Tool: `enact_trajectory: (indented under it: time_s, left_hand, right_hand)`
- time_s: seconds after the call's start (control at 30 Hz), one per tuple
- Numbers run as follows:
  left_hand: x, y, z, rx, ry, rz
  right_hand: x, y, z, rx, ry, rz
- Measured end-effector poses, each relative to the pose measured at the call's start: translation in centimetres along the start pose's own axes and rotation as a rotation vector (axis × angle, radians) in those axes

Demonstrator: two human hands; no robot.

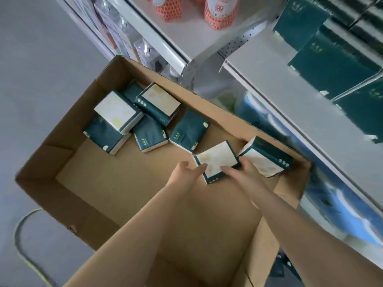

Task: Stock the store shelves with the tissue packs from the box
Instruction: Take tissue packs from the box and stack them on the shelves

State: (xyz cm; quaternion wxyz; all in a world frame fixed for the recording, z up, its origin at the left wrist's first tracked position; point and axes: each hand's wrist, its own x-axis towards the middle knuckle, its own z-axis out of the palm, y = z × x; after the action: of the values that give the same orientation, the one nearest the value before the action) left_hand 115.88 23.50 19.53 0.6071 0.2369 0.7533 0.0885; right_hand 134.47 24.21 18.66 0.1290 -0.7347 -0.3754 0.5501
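Note:
A large open cardboard box (68,162) sits on the floor below the shelves. Several dark green and white tissue packs (157,104) lie loose in its far half. One pack (216,161) lies white face up near the right wall, and both hands are on it. My left hand (186,172) touches its left edge with straight fingers. My right hand (242,170) has fingers across its top and right side. Another pack (267,158) lies right beside it. On the white shelf (269,65) at the upper right stand stacked green tissue packs (335,56).
Orange-patterned cups (219,11) stand on the shelf at the top middle. Blue and white wrapped goods (269,121) fill the lower shelf to the right of the box. Grey floor lies to the left, with a curved cable (20,235) at the lower left.

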Motion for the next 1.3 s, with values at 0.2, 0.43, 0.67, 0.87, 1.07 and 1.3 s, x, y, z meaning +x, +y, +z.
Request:
enact_trajectory:
  time_s: [0.2, 0.43, 0.67, 0.87, 1.07, 1.3]
  left_hand:
    - [0.8, -0.1, 1.2, -0.152, 0.023, -0.170]
    - [-2.4, 0.9, -3.0, -0.407, -0.036, -0.242]
    - [-12.3, 5.3, -10.6, -0.441, -0.231, -0.274]
    - [-22.4, 10.0, -16.9, -0.282, -0.394, -0.300]
    - [-32.3, 14.0, -22.6, -0.139, -0.280, -0.020]
    - [-43.6, 17.6, -22.7, 0.005, -0.198, 0.640]
  right_hand:
    - [-0.2, 0.6, 1.0, -0.015, -0.031, -0.008]
    - [-4.2, -1.4, -0.7, -0.210, -0.145, -0.235]
    - [-12.0, -8.5, -5.3, -0.207, -0.140, -0.456]
    - [-21.3, -17.3, -7.5, -0.209, -0.211, -0.493]
    - [-31.0, -24.3, -8.9, 0.051, -0.169, -0.467]
    - [-40.9, -29.6, -15.0, 0.259, -0.155, -0.438]
